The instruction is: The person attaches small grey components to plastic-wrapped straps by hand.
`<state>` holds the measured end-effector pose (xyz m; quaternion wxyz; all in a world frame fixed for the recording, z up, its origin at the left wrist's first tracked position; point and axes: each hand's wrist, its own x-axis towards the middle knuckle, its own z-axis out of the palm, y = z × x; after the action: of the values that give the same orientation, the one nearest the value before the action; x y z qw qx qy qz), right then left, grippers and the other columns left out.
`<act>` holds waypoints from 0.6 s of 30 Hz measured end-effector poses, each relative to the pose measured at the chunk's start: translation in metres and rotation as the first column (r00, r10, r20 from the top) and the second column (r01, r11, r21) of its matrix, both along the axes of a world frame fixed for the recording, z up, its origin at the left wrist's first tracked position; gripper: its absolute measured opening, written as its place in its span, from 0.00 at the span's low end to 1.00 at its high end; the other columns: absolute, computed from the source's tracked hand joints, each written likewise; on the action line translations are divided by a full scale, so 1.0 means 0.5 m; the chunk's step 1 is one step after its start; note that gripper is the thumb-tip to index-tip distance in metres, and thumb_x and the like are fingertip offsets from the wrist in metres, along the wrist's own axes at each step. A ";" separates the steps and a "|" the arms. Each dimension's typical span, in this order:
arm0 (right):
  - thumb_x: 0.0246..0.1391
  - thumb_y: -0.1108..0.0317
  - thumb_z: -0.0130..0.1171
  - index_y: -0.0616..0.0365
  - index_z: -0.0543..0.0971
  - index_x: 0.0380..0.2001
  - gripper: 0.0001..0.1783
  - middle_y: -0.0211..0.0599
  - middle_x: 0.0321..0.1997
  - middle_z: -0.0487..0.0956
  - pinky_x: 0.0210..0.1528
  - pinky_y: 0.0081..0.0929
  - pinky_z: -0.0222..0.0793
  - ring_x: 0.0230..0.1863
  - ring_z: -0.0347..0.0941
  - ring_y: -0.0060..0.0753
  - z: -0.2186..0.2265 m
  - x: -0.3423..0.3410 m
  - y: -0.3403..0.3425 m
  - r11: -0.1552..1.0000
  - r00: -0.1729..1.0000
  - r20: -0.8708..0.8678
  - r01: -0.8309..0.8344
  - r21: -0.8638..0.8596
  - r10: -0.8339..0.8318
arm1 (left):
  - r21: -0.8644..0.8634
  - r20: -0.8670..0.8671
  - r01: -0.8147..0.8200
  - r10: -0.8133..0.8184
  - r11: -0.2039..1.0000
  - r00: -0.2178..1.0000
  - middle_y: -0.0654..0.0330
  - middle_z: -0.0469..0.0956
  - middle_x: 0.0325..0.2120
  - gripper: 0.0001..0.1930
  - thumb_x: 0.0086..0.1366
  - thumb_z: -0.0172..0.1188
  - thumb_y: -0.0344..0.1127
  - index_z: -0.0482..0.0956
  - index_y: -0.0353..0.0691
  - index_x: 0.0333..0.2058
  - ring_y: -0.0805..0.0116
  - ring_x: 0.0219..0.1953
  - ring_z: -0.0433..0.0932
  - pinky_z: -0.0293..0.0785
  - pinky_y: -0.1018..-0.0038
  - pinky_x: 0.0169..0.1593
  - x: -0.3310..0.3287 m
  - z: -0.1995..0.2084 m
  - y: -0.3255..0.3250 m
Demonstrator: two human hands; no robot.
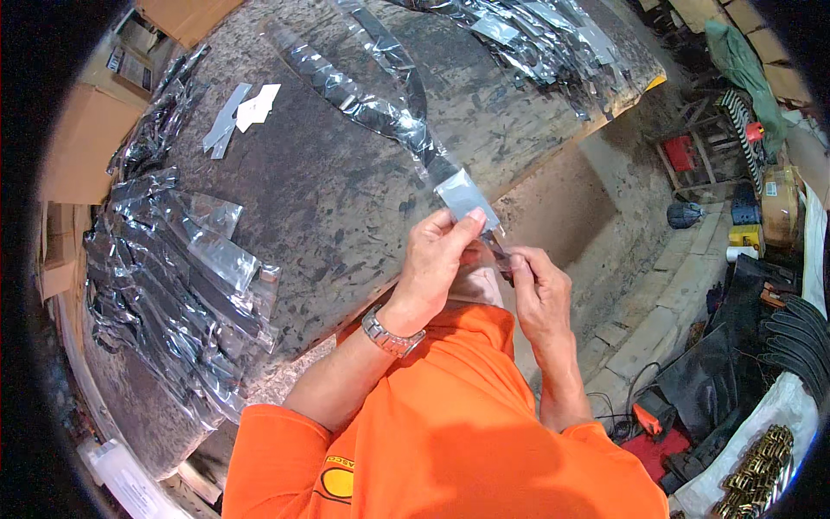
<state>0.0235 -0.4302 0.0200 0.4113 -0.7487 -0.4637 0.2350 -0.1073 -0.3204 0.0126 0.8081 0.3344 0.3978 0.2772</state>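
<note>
A long black belt in a clear plastic sleeve (380,117) runs from the far edge of the table toward me, doubling into two strands. At its near end is a grey card (465,195) under the plastic. My left hand (439,264), with a metal watch on the wrist, grips this end, thumb pressed on the card's lower edge. To its right, my right hand (538,290) is closed, thumb and fingers pinching the tip of the sleeve. A small dark part shows between the two hands, too small to make out.
Sleeved black belts lie in a heap (186,277) on the table's left and another (545,43) at the far right. White and grey cards (246,111) lie near the left heap. Cardboard boxes (91,143) line the left side. Floor clutter at right includes black straps (797,346) and brass-coloured buckles (759,471).
</note>
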 end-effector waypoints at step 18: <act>0.65 0.65 0.54 0.57 0.76 0.32 0.09 0.24 0.24 0.75 0.28 0.16 0.63 0.26 0.68 0.13 0.017 0.019 -0.013 0.998 0.660 -0.749 0.052 -0.031 -0.058 | -0.038 0.034 0.191 -0.190 0.981 0.981 0.68 0.79 0.31 0.10 0.68 0.61 0.43 0.78 0.43 0.38 0.79 0.32 0.76 0.75 0.79 0.38 -0.008 -0.008 -0.018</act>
<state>0.0332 -0.4366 0.0284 0.5701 -0.6007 -0.2300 0.5111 -0.1115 -0.3295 0.0086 0.8435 0.3501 0.3574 0.1953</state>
